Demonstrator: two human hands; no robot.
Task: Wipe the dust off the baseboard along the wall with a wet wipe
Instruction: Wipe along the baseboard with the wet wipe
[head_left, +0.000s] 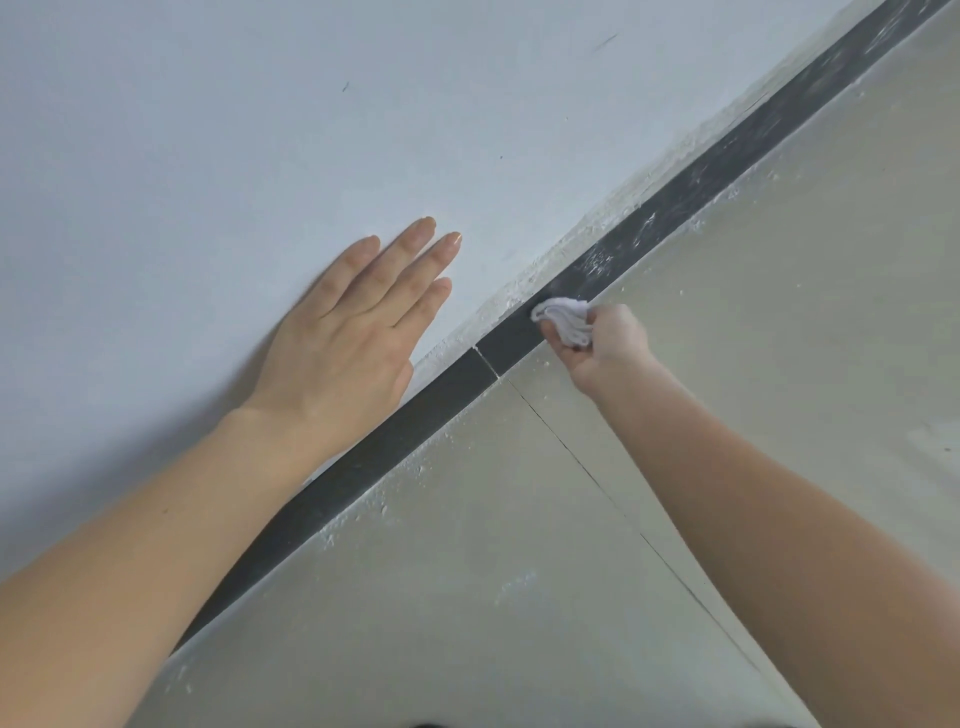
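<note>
Dark baseboard (670, 202) runs diagonally between white wall (208, 130) and beige floor tile (519, 519); bunched wet wipe (566, 319) is pressed on it just past a joint, right hand (605, 345) fingers curled around it. Left hand (353, 332) lies flat on wall, fingers straight. Risk: the wad may smear the white specks ahead, or snag the crumbly plaster edge.

no readable text, labels or nos. anywhere

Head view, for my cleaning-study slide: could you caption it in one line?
Right hand presses a bunched wet wipe against the dark baseboard while the left hand rests flat on the wall.
</note>
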